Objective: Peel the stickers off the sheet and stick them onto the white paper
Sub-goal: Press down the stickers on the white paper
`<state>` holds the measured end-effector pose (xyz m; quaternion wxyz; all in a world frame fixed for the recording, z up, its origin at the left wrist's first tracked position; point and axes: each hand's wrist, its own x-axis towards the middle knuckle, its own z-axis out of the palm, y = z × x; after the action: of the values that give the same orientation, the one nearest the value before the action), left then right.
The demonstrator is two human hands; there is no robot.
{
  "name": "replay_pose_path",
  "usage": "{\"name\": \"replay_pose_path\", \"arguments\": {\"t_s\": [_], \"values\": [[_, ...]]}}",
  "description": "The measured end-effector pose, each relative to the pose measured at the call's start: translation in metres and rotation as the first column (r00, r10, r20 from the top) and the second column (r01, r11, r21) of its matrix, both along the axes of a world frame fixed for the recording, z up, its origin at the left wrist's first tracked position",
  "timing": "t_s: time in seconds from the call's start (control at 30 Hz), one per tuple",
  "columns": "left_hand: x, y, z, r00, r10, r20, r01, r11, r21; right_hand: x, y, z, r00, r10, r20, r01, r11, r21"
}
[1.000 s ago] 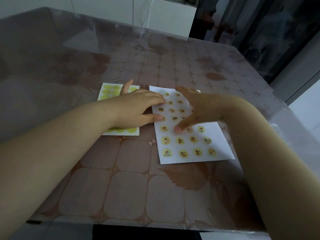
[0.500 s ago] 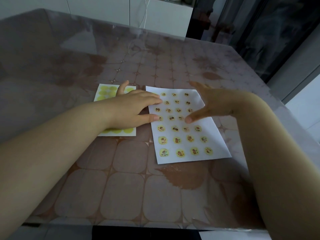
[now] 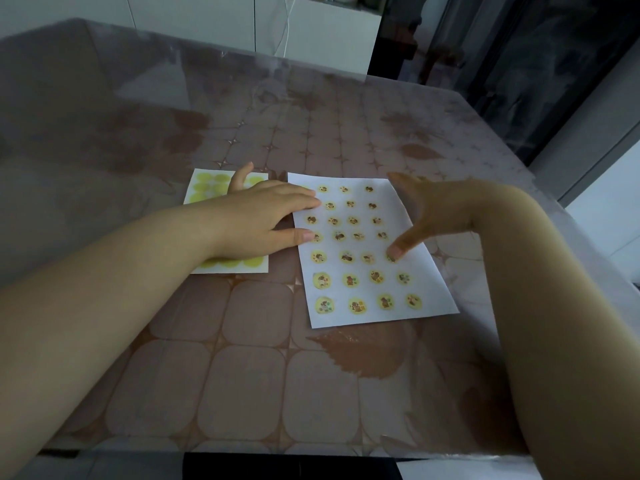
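White paper, worktop centre. Left hand: flat, fingers straight, spanning sticker sheet and the paper's left edge. Right hand: spread, gripping nothing, shifted rightward; thumb presses sticker. Row apparently complete.

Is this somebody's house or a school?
Probably a home: a table with a leaf-patterned cover, white cabinets behind it, and a dark glass door at the right.

White paper flat, stickers in rows, sheet left
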<state>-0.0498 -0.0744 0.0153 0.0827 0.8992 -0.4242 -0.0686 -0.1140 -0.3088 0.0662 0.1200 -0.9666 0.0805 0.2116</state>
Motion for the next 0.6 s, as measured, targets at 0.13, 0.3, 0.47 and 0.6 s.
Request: {"name": "replay_pose_path", "arguments": {"t_s": [0.13, 0.3, 0.47, 0.6], "values": [[0.000, 0.000, 0.000, 1.000, -0.004, 0.000, 0.004, 1.000, 0.005, 0.003, 0.000, -0.003, 1.000, 0.013, -0.014, -0.012, 1.000, 0.017], [0.000, 0.000, 0.001, 1.000, -0.002, -0.010, 0.002, 1.000, -0.011, 0.000, 0.019, 0.006, 0.997, 0.030, 0.065, -0.034, 0.998, 0.050], [-0.001, 0.000, 0.002, 1.000, -0.015, 0.014, 0.015, 1.000, 0.009, 0.000, 0.068, -0.008, 0.967, 0.231, 0.104, -0.233, 0.973, 0.006], [-0.003, 0.000, 0.004, 1.000, -0.022, 0.004, 0.022, 0.999, -0.023, 0.004, 0.077, -0.017, 0.970, 0.234, 0.069, -0.231, 0.972, -0.048]]}}
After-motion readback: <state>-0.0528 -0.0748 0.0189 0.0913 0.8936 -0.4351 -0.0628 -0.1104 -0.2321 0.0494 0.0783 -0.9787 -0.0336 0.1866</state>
